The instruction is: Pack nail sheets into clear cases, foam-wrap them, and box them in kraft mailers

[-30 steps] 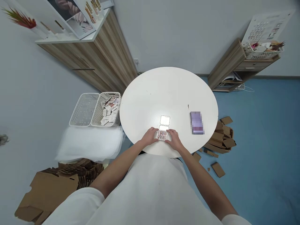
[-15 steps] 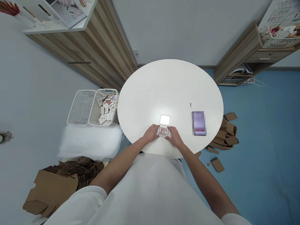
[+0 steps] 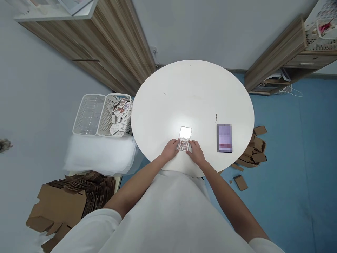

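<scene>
A small clear case of press-on nails [image 3: 183,145] lies at the near side of the white oval table [image 3: 195,91], its lid [image 3: 185,132] raised and tilted back, bright with glare. Two rows of reddish-brown nails show inside. My left hand [image 3: 170,149] grips the case's left edge between thumb and fingers. On the opposite edge, my right hand [image 3: 196,152] holds it the same way. To the right on the tabletop lies a purple flat item [image 3: 224,138], its face blurred out.
Left of the table stand a white basket [image 3: 105,123] of small printed cards and a second basket [image 3: 88,116]. Below them are translucent sheets [image 3: 100,154] and stacked flat cardboard boxes [image 3: 60,203]. Cardboard pieces [image 3: 254,151] lie on the floor at right. Cabinets [image 3: 116,42] flank the wall.
The camera view has shifted slightly, so the surroundings sit a little differently in the frame. Both hands stay on the case, and its lid remains raised.
</scene>
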